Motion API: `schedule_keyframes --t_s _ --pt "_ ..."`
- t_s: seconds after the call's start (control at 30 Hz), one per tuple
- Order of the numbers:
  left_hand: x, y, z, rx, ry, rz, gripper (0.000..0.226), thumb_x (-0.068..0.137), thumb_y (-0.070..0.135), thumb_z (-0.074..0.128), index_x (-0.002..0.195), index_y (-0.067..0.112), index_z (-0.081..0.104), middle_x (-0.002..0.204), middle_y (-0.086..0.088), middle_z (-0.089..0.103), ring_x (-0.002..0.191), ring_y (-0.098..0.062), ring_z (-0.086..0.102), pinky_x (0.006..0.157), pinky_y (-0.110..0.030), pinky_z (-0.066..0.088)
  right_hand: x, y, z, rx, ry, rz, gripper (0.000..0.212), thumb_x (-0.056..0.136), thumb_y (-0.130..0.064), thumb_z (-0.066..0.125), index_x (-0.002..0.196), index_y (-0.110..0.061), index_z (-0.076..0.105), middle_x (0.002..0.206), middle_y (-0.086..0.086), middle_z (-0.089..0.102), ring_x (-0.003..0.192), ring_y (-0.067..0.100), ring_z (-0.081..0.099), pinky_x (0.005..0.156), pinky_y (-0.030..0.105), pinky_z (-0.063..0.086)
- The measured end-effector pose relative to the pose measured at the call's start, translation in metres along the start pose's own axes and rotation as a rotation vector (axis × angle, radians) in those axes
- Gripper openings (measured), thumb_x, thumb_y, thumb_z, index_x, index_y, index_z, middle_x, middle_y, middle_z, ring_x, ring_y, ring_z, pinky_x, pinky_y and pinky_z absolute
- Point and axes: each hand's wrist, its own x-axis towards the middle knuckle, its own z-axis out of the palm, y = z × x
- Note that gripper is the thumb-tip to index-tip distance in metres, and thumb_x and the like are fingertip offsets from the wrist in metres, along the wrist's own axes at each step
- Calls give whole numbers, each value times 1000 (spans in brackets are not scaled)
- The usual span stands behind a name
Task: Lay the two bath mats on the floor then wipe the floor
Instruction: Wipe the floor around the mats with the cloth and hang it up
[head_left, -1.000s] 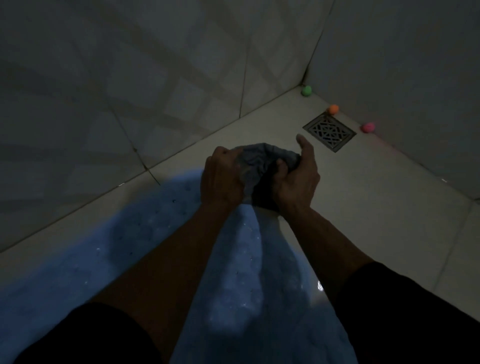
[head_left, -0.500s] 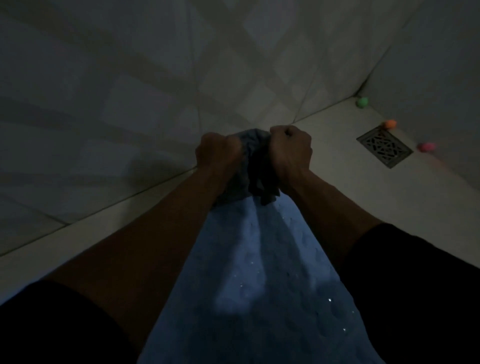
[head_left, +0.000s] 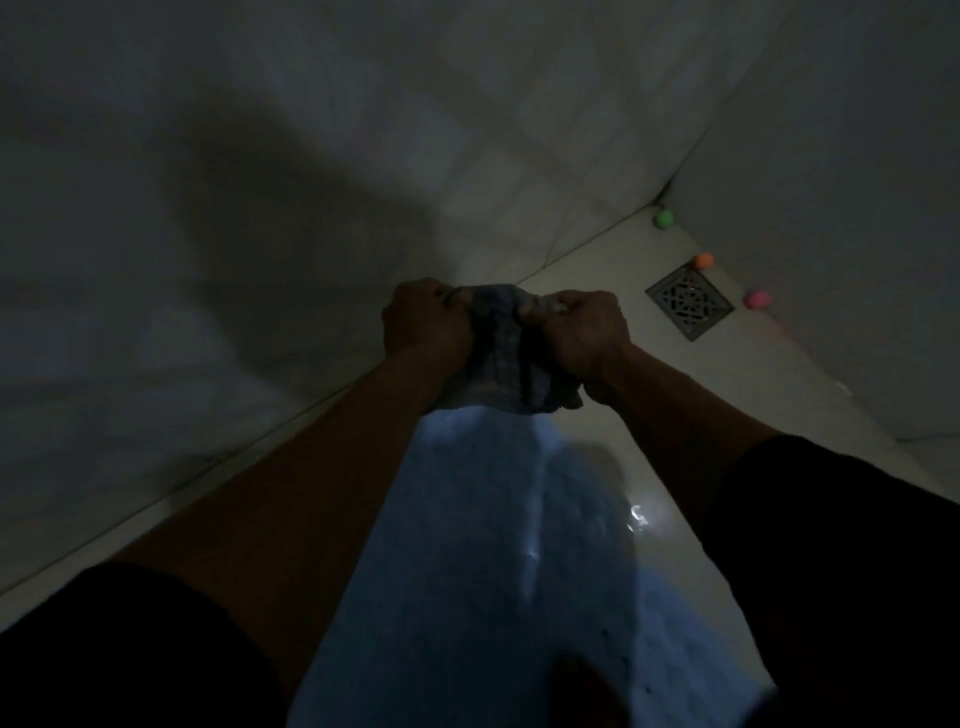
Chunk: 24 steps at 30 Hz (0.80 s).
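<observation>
While both arms reach forward in dim light, the left hand (head_left: 423, 325) and right hand (head_left: 579, 332) each close their fingers on a bunched grey cloth (head_left: 506, 353), held up between them above the floor (head_left: 597, 275). Pale blue bath mat (head_left: 483, 545): lies flat on the floor below the arms, beside the tiled wall (head_left: 260, 208). Square floor drain (head_left: 690, 302): near the corner. Small balls along the far wall: green (head_left: 663, 219), orange (head_left: 704, 260), pink (head_left: 757, 299).
</observation>
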Motion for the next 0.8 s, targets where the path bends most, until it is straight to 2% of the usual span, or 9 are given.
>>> schedule_keyframes --t_s 0.17,0.33,0.4,0.53,0.67,0.8 --pt "-64 95 -54 15 -18 -17 32 103 25 53 115 -2 66 117 -21 67 108 -36 62 92 -39 49 -63 -76 -80 -95 -15 -35 20 89 -33 68 95 -14 72 96 9 72 93 26 68 87 46 57" --pt "-121 193 -115 51 6 -23 31 104 26 50 116 0 64 116 -20 66 106 -35 62 87 -37 47 -129 -158 -154 -118 -46 -76 17 91 -26 64 94 -11 71 96 8 71 94 26 67 87 44 57" --pt "-141 234 -138 71 12 -12 32 104 26 50 116 0 64 115 -20 66 106 -36 61 88 -39 48 -153 -192 -183 -100 -46 -102 13 92 -27 62 90 -15 68 90 4 69 91 24 68 81 37 57" --pt "-178 311 -181 78 55 9 29 103 23 51 113 1 66 112 -19 67 103 -36 62 83 -38 47 -194 -257 -242 -89 -70 -212 19 93 -37 64 93 -20 71 86 0 67 84 15 64 62 20 44" --pt "-209 379 -222 92 82 92 28 102 21 53 111 -2 67 111 -21 67 103 -38 62 88 -41 46 -220 -316 -303 -180 -81 -328 25 96 -35 62 104 -15 74 101 6 72 87 14 59 74 25 44" --pt "-240 439 -267 96 131 195 25 99 19 59 110 -1 70 110 -19 69 103 -36 63 92 -40 50 -244 -373 -350 -244 -67 -448 21 97 -30 61 102 -15 74 102 6 72 93 20 63 80 30 48"
